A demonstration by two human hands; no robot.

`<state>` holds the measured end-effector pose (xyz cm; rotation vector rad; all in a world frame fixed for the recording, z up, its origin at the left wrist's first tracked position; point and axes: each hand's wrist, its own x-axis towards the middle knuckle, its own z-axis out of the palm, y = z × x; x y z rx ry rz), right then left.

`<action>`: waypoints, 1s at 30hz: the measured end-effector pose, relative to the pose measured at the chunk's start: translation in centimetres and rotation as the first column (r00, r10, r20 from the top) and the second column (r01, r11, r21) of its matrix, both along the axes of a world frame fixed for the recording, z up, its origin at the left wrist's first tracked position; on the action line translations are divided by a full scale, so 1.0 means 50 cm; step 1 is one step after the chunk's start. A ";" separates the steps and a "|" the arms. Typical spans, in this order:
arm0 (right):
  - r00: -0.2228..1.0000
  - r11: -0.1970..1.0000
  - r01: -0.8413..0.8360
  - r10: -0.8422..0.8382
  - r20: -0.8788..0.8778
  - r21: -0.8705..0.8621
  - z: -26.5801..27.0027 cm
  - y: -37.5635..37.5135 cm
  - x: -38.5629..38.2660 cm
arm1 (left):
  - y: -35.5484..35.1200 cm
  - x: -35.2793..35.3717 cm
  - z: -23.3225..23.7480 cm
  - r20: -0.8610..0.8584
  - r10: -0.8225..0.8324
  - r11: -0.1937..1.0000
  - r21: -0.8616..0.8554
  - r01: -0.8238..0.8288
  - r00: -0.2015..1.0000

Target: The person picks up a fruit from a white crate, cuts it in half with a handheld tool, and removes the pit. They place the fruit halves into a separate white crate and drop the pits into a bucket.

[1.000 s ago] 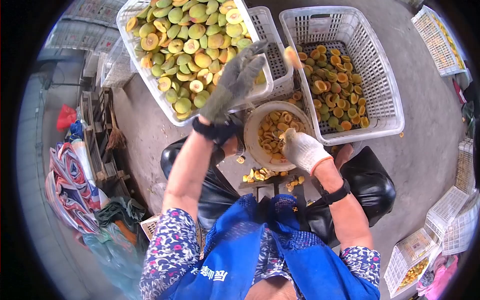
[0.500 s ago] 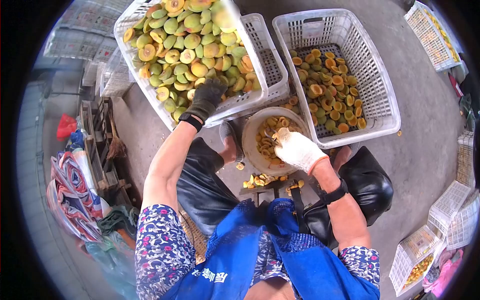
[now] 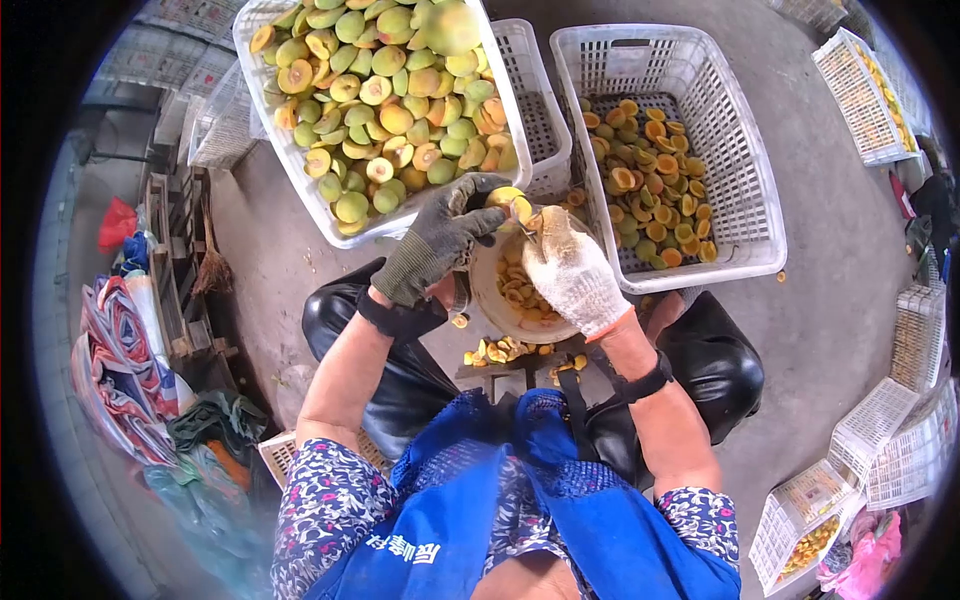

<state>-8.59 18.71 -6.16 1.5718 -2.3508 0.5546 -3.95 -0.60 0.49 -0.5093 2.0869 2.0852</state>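
Observation:
My left hand, in a dark grey-green glove, holds a halved yellow-green fruit between thumb and fingers. Close beside it, my right hand, in a white glove, is closed round a small metal tool whose tip is at the cut face of the fruit. Both hands are above a round white bucket with yellow-orange pieces inside. A white crate heaped with halved fruit stands at the upper left. The crate on the right holds hollowed fruit halves.
Yellow scraps lie on a small stand between my knees. Another white crate is partly behind the heaped one. Wooden pallets and a broom are at the left; more crates line the right side.
My left hand has moved from the heaped crate to above the bucket and now holds a fruit half. My right hand has risen slightly towards it with the tool.

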 end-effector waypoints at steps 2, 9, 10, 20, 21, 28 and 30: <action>0.999 1.000 0.002 -0.002 0.043 0.010 0.002 0.005 -0.002 | 0.021 0.003 0.019 0.013 0.014 1.000 0.014 -0.014 1.000; 0.844 0.980 0.195 -0.144 0.516 -0.046 -0.006 -0.017 0.023 | 0.085 0.002 -0.077 -0.407 0.168 0.977 -0.051 -0.206 0.898; 0.844 0.980 0.195 -0.145 0.516 -0.043 -0.006 -0.016 0.032 | 0.097 0.002 -0.080 -0.407 0.169 0.977 -0.048 -0.206 0.898; 0.988 0.990 -0.084 0.068 0.140 0.109 -0.007 0.012 0.014 | 0.125 -0.012 -0.074 -0.396 0.261 0.950 -0.057 -0.308 0.880; 0.984 0.991 -0.123 0.115 0.134 0.054 -0.003 0.013 0.009 | 0.124 -0.014 -0.069 -0.379 0.258 0.959 -0.012 -0.283 0.889; 0.900 0.952 -0.305 0.293 0.324 -0.013 0.020 0.025 0.006 | 0.085 -0.018 -0.114 -0.320 0.067 0.947 0.319 0.041 0.945; 0.735 0.967 -0.251 0.223 0.641 -0.049 0.028 0.017 0.005 | 0.086 -0.011 -0.128 -0.324 0.078 0.952 0.304 0.026 0.943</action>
